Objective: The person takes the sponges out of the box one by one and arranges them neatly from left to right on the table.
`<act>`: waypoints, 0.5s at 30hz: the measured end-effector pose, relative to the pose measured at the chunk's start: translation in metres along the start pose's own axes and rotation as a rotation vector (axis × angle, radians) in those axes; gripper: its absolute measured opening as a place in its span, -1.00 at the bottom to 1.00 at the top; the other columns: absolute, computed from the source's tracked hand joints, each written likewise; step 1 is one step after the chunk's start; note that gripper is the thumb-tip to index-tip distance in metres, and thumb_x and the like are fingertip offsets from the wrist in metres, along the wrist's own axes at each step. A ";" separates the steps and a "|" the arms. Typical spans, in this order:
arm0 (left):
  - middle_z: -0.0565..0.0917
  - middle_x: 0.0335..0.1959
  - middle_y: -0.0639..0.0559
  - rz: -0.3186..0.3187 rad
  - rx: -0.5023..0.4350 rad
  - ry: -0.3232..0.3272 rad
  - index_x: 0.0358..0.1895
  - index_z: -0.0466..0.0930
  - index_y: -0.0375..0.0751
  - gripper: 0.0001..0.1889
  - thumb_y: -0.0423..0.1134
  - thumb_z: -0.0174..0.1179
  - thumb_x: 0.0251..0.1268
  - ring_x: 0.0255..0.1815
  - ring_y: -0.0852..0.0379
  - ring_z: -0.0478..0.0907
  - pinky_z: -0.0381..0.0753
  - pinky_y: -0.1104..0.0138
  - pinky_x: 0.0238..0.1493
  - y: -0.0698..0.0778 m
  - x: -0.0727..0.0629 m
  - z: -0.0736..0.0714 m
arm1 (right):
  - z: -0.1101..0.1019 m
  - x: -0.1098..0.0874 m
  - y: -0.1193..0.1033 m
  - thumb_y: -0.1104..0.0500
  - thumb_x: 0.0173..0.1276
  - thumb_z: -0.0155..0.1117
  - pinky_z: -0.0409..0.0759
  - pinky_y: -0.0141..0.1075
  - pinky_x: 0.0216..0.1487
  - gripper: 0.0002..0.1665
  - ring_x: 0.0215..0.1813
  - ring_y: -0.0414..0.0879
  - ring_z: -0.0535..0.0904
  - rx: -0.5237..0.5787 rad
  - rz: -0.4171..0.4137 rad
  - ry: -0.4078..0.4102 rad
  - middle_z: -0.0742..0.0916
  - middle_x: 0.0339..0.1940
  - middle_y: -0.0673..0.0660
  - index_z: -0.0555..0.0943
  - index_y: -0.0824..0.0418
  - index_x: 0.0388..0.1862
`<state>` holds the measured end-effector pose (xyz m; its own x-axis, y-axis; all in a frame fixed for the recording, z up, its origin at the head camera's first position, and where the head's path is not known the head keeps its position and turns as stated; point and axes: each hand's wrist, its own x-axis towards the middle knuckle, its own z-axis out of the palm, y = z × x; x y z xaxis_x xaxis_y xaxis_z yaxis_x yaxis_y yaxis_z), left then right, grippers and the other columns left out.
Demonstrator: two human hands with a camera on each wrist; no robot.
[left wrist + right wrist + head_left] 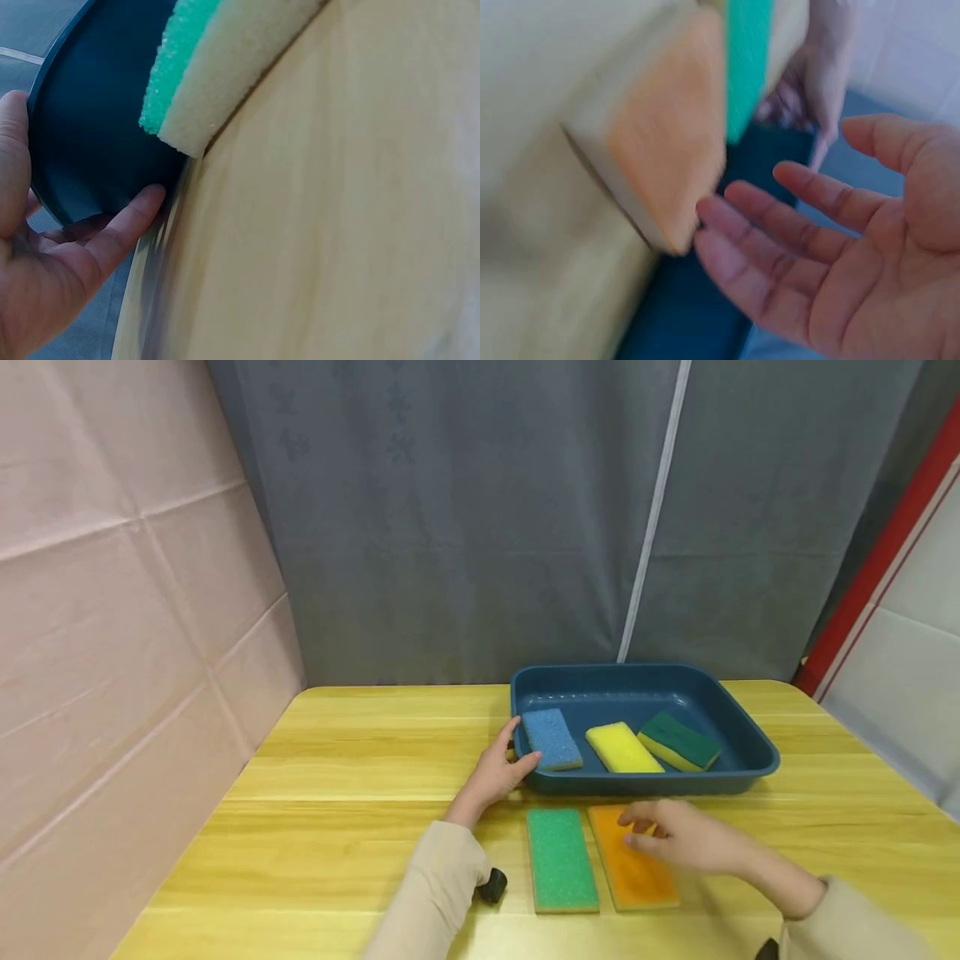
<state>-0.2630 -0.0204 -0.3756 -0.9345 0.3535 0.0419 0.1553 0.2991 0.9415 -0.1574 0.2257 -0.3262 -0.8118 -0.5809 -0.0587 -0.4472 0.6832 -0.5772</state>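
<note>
While only its wrist view shows the palm (pixel 877 292), the right hand (pixel 686 837) hangs loose, the left hand (pixel 495 770) gripping the tray (pixel 645 784).

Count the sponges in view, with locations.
5: in the tray, left to right, the blue sponge, the yellow sponge and the dark-green sponge; on the table in front, the light-green sponge and, right of it, the orange sponge.

Free room in tray (pixel 607 708) behind yellow sponge (pixel 622 747); front wall (pixel 637 785) bars low path from orange sponge (pixel 641 878).
</note>
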 end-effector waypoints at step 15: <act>0.15 0.28 -0.41 0.001 0.011 0.000 0.41 -0.06 -0.11 -0.32 -0.21 0.06 0.29 0.13 -0.23 0.37 0.57 0.15 -0.14 0.025 -0.019 -0.003 | -0.070 0.022 0.036 0.07 0.36 0.05 0.57 -0.18 -0.27 -0.59 -0.19 0.04 0.53 0.062 0.243 0.184 0.63 -0.16 0.23 0.51 0.39 -0.04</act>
<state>-0.2422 -0.0220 -0.3518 -0.9343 0.3540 0.0427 0.1598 0.3087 0.9376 -0.2173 0.2687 -0.2909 -0.9491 -0.3100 -0.0561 -0.2123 0.7608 -0.6133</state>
